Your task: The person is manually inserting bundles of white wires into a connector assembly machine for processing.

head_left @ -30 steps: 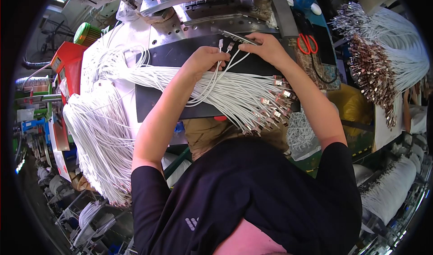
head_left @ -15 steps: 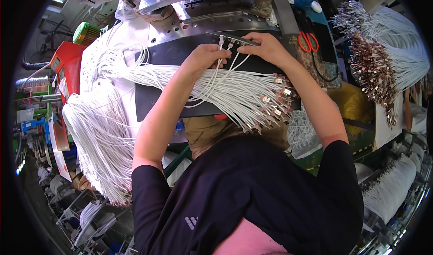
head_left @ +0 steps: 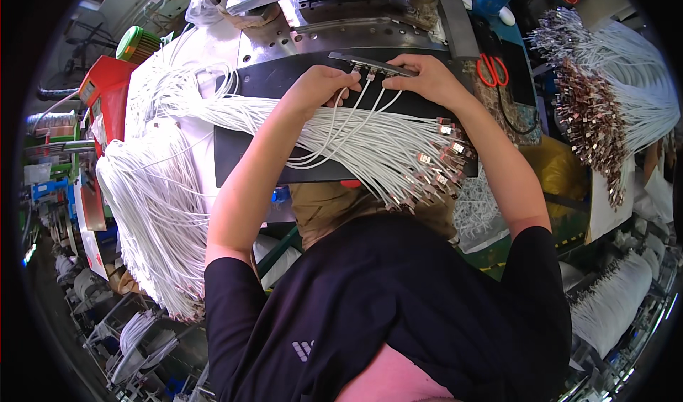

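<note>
A narrow dark bar with slots lies crosswise above the black work board. My right hand pinches the bar's right end, thumb below and fingers above. Close to the bar's left part, my left hand is closed with thumb and fingertips together around the end of a white cable; the connector itself is mostly hidden. A few white cables with metal plugs run from the bar's lower edge toward me. Below both hands spreads a bundle of white cables, its brownish-capped USB plugs at the right.
Beyond the board stands a metal press fixture. Red-handled scissors lie to the right. More white cables hang off the table's left side, and another big bundle sits at far right. A yellow bag is below.
My left fingertips have shifted slightly along the bar, and a plugged cable now shows right of them. My right hand keeps its hold at the bar's end. The whole view has shifted a little.
</note>
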Available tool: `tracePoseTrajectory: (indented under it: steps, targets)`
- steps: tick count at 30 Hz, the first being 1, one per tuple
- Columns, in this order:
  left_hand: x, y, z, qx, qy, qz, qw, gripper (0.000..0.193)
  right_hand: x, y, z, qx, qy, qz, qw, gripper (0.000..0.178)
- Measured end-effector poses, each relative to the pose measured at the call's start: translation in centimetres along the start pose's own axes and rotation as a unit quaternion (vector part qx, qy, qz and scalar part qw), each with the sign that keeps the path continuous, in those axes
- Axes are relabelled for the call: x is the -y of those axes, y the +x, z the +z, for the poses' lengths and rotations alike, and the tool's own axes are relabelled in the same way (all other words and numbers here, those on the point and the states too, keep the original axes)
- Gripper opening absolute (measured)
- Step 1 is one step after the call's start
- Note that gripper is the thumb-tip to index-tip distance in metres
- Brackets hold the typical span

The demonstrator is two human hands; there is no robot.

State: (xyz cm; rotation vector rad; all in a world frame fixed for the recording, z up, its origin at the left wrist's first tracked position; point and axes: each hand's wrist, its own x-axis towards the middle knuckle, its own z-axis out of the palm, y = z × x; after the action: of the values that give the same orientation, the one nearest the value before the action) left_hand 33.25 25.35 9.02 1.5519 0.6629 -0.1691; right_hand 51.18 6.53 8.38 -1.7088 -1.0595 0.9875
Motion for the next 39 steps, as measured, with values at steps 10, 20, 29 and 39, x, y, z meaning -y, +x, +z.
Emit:
tracePoseTrajectory:
  steps: [10, 20, 29, 39]
  targets:
    - [-1.6, -3.7, -0.7, -0.22, 0.446, 0.135, 0.857, 0.035, 1.4, 1.8, 0.5, -0.07, -0.324, -0.094, 0.939, 0.038]
    - [1.3, -2.9, -3.9, -0.333, 0.241, 0.094, 0.907, 0.041, -4.4, 21.6, -9.2, -0.32, -0.399, -0.186, 0.839, 0.037]
    - [1.7, -2.2, -3.6, -0.343, 0.256, 0.111, 0.897, 0.04, -7.5, 26.8, -13.0, -0.271, -0.445, -0.181, 0.834, 0.038]
    - [1.3, -6.0, -1.5, -0.31, 0.211, 0.278, 0.884, 0.025, 0.6, 7.9, -2.7, -0.283, -0.289, -0.212, 0.889, 0.031]
